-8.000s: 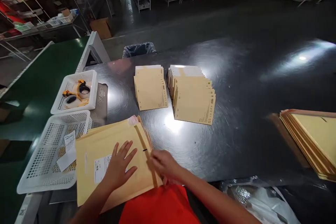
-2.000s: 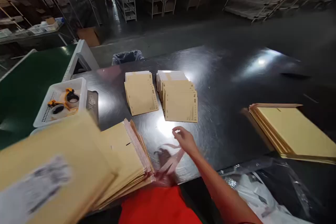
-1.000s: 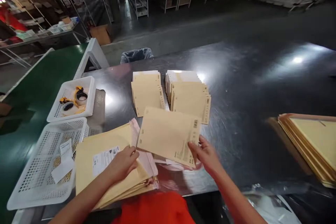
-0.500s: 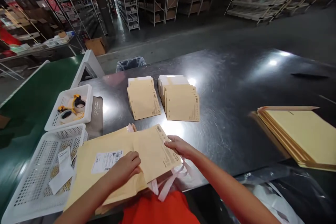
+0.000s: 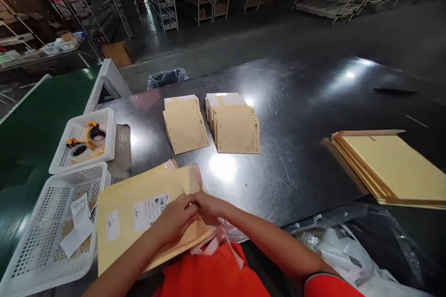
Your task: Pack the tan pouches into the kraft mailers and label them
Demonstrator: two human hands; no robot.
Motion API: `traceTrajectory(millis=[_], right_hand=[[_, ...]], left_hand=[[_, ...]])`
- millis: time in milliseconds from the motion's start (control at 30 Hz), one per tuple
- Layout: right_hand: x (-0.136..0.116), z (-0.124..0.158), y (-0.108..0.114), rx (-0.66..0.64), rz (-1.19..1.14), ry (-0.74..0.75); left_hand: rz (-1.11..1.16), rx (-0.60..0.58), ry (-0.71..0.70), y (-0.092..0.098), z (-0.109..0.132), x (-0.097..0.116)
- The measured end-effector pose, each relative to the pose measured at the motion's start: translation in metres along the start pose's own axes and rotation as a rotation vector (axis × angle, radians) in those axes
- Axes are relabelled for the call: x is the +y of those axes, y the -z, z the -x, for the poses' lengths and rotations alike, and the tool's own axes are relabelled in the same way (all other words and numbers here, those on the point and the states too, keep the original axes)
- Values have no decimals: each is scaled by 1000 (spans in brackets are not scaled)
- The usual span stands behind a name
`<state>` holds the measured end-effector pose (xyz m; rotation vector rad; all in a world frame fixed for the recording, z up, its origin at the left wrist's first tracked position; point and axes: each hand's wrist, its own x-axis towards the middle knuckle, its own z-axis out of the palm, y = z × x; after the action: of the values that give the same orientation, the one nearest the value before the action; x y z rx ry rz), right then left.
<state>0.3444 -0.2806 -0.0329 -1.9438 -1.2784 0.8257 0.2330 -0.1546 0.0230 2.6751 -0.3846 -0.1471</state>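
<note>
A tan padded envelope (image 5: 127,199) with white printed labels lies at the table's near edge, its open end facing right. My left hand (image 5: 177,216) is closed on the envelope's upper layer near that mouth. Against it, my right hand (image 5: 209,206) is curled at the opening, its fingertips meeting my left hand and gripping the edge. Pale pink peel strips (image 5: 218,236) dangle below the mouth. The flat tan printed box seen earlier does not show; the hands and envelope cover this spot. Other envelopes seem to lie underneath.
Two rows of flat tan boxes (image 5: 186,132) (image 5: 237,134) stand farther back. At left are a white basket with tape dispensers (image 5: 113,137) and another basket with paper slips (image 5: 35,241), beside a green conveyor (image 5: 59,102). A stack of envelopes (image 5: 400,162) lies right, above clear plastic (image 5: 348,250).
My right hand has moved left to meet my left hand at the envelope's mouth. The flat printed box it held is out of sight. The view has shifted slightly.
</note>
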Motion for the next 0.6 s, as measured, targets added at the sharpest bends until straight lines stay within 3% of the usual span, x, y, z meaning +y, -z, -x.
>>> traceTrajectory(millis=[100,167,233,333,433,500,600], right_hand=[[-1,19,7,143,368,-115],[6,43,7,103,457,-46],[16,65,2,32,420,51],[22,76,-6,13,320,68],[15,68,14,76,45,58],[11,70,52,414,-182,-25],[13,95,122,1330,-255,-224]], left_hand=[[-71,166,172,-10,27,-25],[-187,213,284,-22,49,-46],[-268,198,305,-33,68,-63],[-297,175,242,-43,83,-78],[-291,177,217,-43,87,-83],[-281,164,208,-41,87,-84],[-267,148,214,-38,89,-83]])
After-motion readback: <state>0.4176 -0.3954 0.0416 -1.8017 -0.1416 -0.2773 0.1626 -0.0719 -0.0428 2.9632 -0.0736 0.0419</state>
